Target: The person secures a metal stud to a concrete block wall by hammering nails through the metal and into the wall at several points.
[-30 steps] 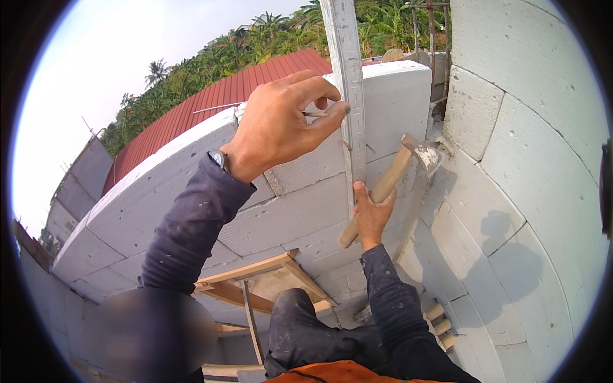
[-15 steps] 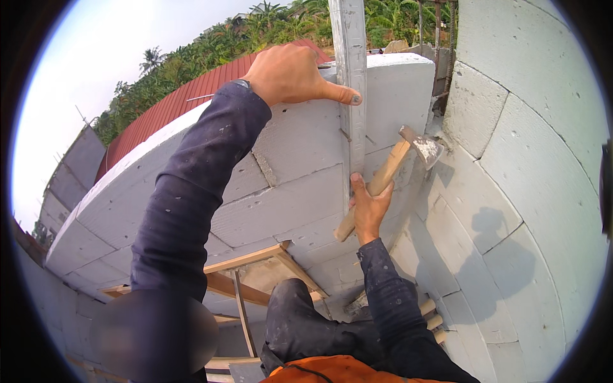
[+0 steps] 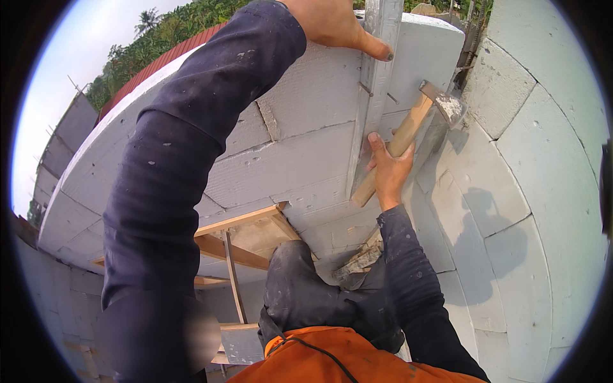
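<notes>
Counting two hands, one hatchet, one metal bar and two nails. Holding, in the right hand (image 3: 389,169), the hatchet (image 3: 408,124), with thumb and fingers closed about a smooth wooden handle, slanting up rightward to a flared steel head (crusted with something pale). Near the thumb of that hand, the lower part of the metal bar (image 3: 372,118): long, straight-sided, dull silver, scratched and smeared, set nearly upright along the block wall (image 3: 287,156). Stretching the thumb of the left hand (image 3: 329,22) flat across the bar higher up; unable to tell the curl or grip of its fingers, out of sight at the upper edge. Flanking the bar, both nails, thin and dark: the left nail (image 3: 365,89) at its very edge, the right nail (image 3: 392,98) just beside it, both jutting from the wall. Built of pale grey rectangular blocks, pitted and finely ridged, with narrow joints. Meeting it on the right, a second block wall (image 3: 549,159), bearing one soft shadow (image 3: 488,246). Below, one frame of sawn timber (image 3: 239,219); beyond, one red ribbed roof (image 3: 159,64).
</notes>
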`<control>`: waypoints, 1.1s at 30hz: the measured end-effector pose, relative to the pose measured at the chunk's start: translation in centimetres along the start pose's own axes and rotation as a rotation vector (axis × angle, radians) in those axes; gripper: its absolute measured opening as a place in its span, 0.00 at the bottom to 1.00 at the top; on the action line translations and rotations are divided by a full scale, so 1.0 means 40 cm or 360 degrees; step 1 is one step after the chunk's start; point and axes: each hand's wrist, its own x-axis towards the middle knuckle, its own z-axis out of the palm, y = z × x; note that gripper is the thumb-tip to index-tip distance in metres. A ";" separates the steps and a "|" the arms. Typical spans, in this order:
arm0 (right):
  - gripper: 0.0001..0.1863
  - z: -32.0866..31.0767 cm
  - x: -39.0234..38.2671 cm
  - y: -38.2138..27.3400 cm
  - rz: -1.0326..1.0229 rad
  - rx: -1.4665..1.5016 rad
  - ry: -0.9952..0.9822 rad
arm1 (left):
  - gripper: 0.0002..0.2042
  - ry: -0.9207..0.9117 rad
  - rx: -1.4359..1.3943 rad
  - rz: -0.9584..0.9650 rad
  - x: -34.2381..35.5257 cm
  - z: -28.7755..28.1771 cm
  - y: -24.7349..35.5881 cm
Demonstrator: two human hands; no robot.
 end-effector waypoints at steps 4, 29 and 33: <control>0.35 -0.055 0.006 0.013 0.0084 0.0024 0.0069 | 0.51 0.0062 0.0008 0.0033 0.007 0.017 0.013; 0.28 -0.218 -0.162 0.004 -0.0223 -0.0510 -0.0009 | 0.57 0.0352 0.0014 0.0072 0.067 0.089 -0.021; 0.26 -0.131 -0.160 -0.016 0.0007 -0.0194 -0.0127 | 0.56 0.0231 0.0008 0.0061 0.046 0.049 -0.034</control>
